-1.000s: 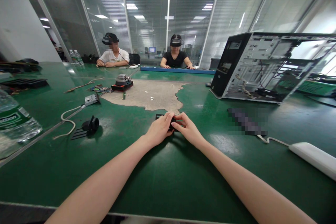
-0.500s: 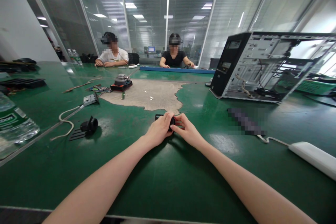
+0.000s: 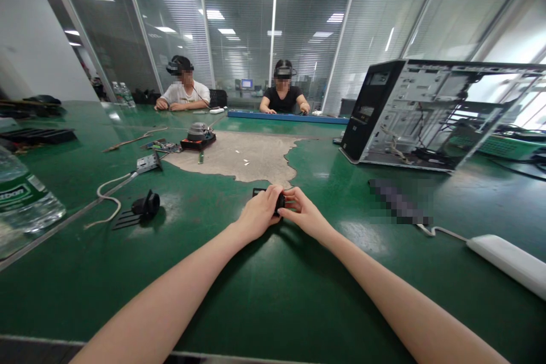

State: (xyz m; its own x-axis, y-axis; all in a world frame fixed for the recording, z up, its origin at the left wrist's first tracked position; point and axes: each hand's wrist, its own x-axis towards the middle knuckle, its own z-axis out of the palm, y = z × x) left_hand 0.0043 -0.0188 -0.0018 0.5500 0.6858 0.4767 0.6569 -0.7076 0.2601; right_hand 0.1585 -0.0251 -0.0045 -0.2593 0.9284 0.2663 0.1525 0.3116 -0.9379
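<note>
Both hands are closed around a small black plastic part (image 3: 280,202), just in front of the torn edge of the bare patch in the green tabletop. My left hand (image 3: 261,209) wraps over it from the left, and a slotted black end of it pokes out beyond the knuckles. From the right, my right hand (image 3: 303,211) pinches its side with thumb and fingertips. Most of the part is hidden under the fingers, so its kind is unclear. A similar black plastic piece with several prongs (image 3: 143,207) lies to the left.
An open computer case (image 3: 384,119) stands at right. Nearer are a blurred-out dark object (image 3: 396,200) and a white power strip (image 3: 503,259). At left are a water bottle (image 3: 25,193), a metal bracket (image 3: 148,163) and a heatsink-like part (image 3: 198,135). Two people sit across the table.
The view has tilted up slightly. Both hands keep their hold on the black part with little visible movement. Across the table, one person's hand has drawn inward from the right.
</note>
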